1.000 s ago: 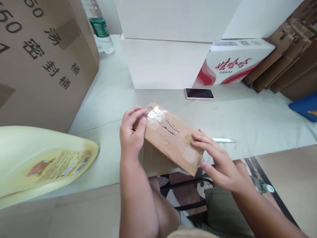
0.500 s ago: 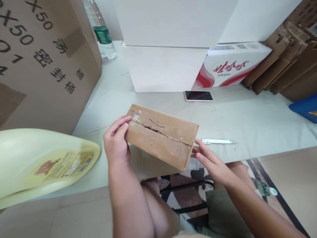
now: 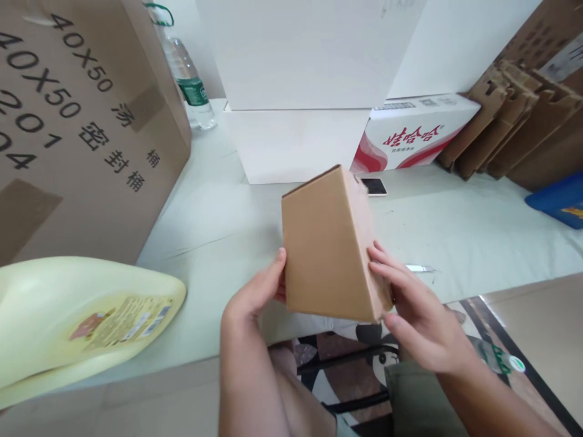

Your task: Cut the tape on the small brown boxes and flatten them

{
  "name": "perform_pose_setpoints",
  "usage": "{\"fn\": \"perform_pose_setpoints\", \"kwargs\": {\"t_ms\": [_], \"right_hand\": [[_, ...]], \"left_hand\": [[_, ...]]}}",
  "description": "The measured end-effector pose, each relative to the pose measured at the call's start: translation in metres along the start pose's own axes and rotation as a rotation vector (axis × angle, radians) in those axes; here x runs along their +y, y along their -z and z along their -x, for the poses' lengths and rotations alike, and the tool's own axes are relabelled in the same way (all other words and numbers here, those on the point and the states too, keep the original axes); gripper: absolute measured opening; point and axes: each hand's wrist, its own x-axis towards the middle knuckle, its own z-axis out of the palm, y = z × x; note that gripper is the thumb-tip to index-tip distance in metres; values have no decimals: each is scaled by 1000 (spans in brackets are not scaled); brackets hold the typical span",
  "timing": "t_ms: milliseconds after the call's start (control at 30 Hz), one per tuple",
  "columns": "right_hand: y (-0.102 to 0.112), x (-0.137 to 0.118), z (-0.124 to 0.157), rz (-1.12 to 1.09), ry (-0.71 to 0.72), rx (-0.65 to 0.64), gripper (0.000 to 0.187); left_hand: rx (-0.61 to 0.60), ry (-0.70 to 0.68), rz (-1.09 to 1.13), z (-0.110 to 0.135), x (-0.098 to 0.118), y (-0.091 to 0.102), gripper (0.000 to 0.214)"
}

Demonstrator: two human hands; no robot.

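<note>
A small brown cardboard box (image 3: 325, 243) is held up over the near edge of the pale table (image 3: 218, 224), turned so a plain side faces me. My left hand (image 3: 255, 294) grips its lower left edge, fingers behind it. My right hand (image 3: 410, 309) clasps its right side, fingers laid along the narrow face. A thin metal blade (image 3: 419, 267) lies on the table just right of the box, partly hidden by my right hand.
A big printed carton (image 3: 77, 127) stands at left, a pale yellow jug (image 3: 68, 315) lies at front left. White boxes (image 3: 296, 139), a red-and-white carton (image 3: 414, 136), a phone (image 3: 374, 186), a water bottle (image 3: 189, 85) and flattened cardboard (image 3: 514, 127) line the back. A blue object (image 3: 558, 203) sits far right.
The box has been turned from lying flat with its taped, torn seam up to standing on end with a plain face toward me. Both hands shifted down to its lower sides.
</note>
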Motion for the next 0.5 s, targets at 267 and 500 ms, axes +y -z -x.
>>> {"fn": "perform_pose_setpoints", "kwargs": {"t_ms": [267,500], "right_hand": [[-16,5,-1,138,36,102,28],[-35,-10,-14,-14,203,-39,28]], "left_hand": [[321,-205,-128,-18,-6,9,63],[480,-846,69,-28,-2,10,58]]}}
